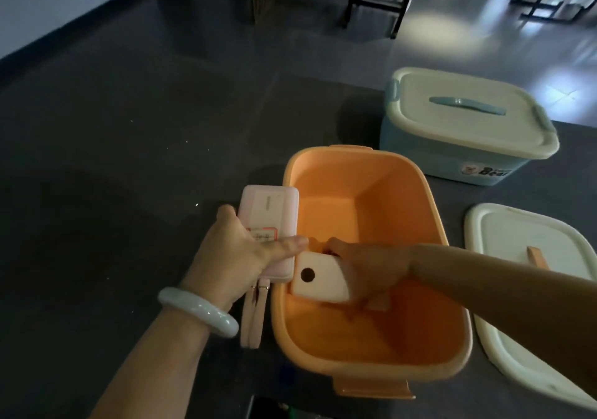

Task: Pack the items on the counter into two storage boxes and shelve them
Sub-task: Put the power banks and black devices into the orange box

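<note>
Your right hand (365, 270) wraps its fingers round the white case (319, 278) inside the orange storage box (387, 218). Your left hand (239, 257) grips the pink wallet (268, 208) at its rim. Both seem light and stiff, so hold their long edges.

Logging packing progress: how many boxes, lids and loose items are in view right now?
Boxes: 2 (orange box, blue box)
Lids: 2 (shut lid on the blue box, loose lid)
Items: 2 (pink pouch in left hand, white block in right hand)
Total: 6
</note>
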